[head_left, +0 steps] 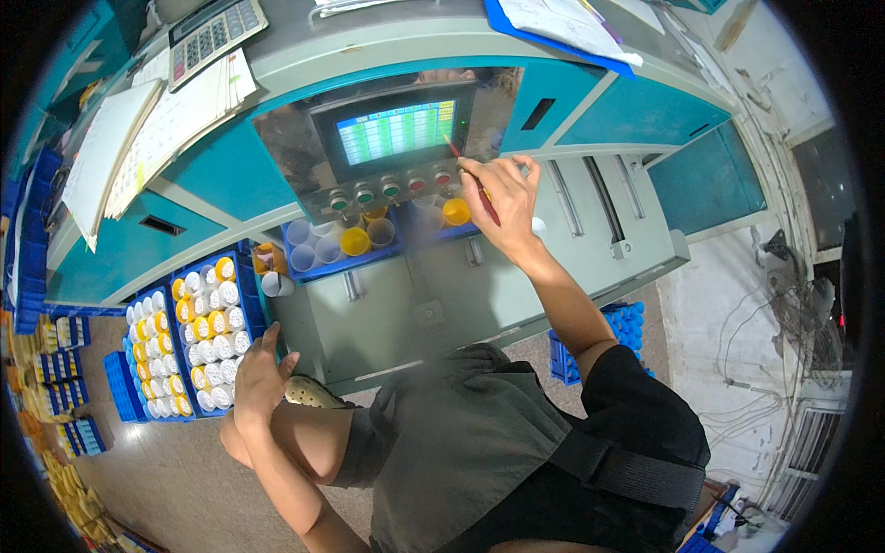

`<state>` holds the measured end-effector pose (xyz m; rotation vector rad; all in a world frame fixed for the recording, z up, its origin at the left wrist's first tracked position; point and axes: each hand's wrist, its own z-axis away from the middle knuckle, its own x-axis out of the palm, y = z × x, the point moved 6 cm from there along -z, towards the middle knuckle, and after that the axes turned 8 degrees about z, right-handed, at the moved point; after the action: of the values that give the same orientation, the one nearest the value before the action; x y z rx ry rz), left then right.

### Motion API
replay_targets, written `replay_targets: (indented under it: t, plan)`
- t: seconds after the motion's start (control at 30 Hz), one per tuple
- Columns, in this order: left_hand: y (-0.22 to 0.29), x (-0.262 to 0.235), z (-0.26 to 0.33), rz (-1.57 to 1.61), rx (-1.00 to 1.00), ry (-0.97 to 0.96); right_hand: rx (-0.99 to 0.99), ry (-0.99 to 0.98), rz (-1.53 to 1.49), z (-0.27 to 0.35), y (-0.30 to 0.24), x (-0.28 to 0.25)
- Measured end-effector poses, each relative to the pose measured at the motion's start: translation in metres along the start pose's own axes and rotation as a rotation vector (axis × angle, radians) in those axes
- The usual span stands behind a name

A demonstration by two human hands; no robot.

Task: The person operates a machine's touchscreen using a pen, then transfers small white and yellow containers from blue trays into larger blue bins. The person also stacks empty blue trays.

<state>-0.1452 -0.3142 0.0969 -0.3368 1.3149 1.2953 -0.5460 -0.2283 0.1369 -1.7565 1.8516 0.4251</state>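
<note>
Beside the glossy touchscreen (396,130), right hand (502,198) fingers pinching a thin red pen (470,180); left hand (256,378) open.

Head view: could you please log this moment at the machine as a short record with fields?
Setting: teal and grey machine with a lit screen
Right hand: holds a red pen, tip up by the screen's right edge
Left hand: rests on the knee, beside a blue tray of white and yellow bobbins
Below screen: row of knobs, blue bin of cups
On top: calculator, papers

Calculator (217,30) (top left), paper stacks (166,129)
</note>
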Motion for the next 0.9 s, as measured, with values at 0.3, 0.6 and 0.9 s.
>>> replay_targets:
  t: [0.3,0.6,0.9]
  plan:
    - [0.006,-0.002,0.000,0.004,0.009,-0.005,-0.008,0.015,0.013,0.000,0.001,-0.002]
    - [0.006,-0.002,0.001,0.009,-0.010,-0.020,0.001,-0.003,0.007,0.000,0.001,0.000]
    - [0.006,-0.002,0.000,0.016,-0.037,-0.039,-0.015,0.037,0.002,-0.010,-0.001,-0.010]
